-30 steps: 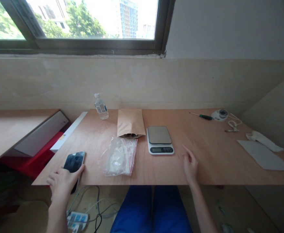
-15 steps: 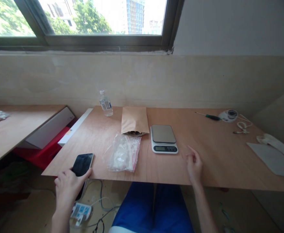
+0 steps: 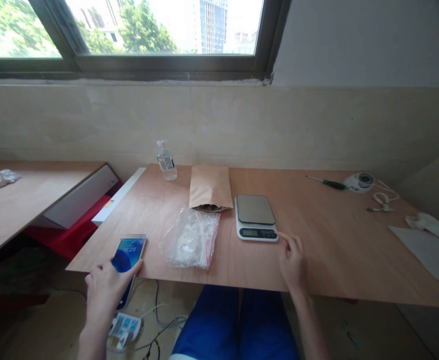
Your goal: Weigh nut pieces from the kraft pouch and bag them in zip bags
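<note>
My left hand (image 3: 108, 287) is closed around a smartphone (image 3: 128, 256), thumb on one edge and fingers on the other, at the table's front left edge. The phone's lit screen reads 11:25. With its index finger stretched out, my right hand (image 3: 293, 260) reaches to the right end of the button panel on a white kitchen scale (image 3: 256, 208); the fingertip looks to be at the panel's edge. My other right-hand fingers are loosely curled and hold nothing. The scale's metal platform bears nothing, and its display looks dark.
Left of the scale lie an open-mouthed brown paper bag (image 3: 210, 187) and clear zip bags (image 3: 192, 240). A water bottle (image 3: 166, 161) stands behind. Farther right are a screwdriver (image 3: 334, 184), a white camera (image 3: 360, 182) with its cable, and a grey sheet (image 3: 425, 250). Cables (image 3: 162, 325) lie below.
The phone's screen, dark before, is now lit. My right hand has moved left, bringing its index finger to the scale's button panel. The view has shifted slightly.
</note>
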The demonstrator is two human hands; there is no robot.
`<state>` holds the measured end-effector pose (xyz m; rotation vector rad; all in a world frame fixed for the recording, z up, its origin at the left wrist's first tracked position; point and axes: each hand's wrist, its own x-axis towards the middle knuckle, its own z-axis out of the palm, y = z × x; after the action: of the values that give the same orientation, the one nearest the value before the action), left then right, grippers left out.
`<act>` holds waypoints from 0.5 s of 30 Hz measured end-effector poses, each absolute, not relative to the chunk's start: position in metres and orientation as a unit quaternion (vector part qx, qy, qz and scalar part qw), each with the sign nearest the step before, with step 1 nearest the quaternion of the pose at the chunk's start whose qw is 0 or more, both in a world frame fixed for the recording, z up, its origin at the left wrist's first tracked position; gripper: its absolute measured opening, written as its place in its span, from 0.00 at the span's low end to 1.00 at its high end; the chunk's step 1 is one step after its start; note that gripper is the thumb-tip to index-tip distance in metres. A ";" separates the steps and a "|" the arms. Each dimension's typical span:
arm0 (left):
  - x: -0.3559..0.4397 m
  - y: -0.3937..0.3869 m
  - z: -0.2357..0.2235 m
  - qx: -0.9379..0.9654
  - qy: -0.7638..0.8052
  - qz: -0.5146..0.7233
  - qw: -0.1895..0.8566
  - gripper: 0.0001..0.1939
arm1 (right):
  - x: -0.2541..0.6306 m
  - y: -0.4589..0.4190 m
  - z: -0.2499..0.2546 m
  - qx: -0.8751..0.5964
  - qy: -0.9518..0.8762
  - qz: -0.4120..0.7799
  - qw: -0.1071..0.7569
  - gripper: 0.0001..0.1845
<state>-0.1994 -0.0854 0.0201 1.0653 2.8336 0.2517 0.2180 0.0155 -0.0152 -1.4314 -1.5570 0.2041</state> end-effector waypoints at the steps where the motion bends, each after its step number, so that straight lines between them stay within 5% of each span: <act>1: -0.202 -0.083 0.020 0.354 0.930 0.085 0.048 0.50 | 0.208 0.015 -0.012 -0.567 -0.669 0.095 0.472 0.16; 9: -0.201 -0.047 0.030 0.329 0.940 0.092 0.011 0.45 | 0.126 0.040 0.015 -0.451 -0.741 0.238 0.437 0.18; 15: -0.140 -0.016 0.043 0.440 0.840 0.306 -0.086 0.32 | 0.080 0.066 0.012 -0.445 -0.767 0.229 0.401 0.20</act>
<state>-0.1403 -0.0165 0.0428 1.4644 2.7933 1.0188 0.0805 0.0664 0.0122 -1.1264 -1.9399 0.5779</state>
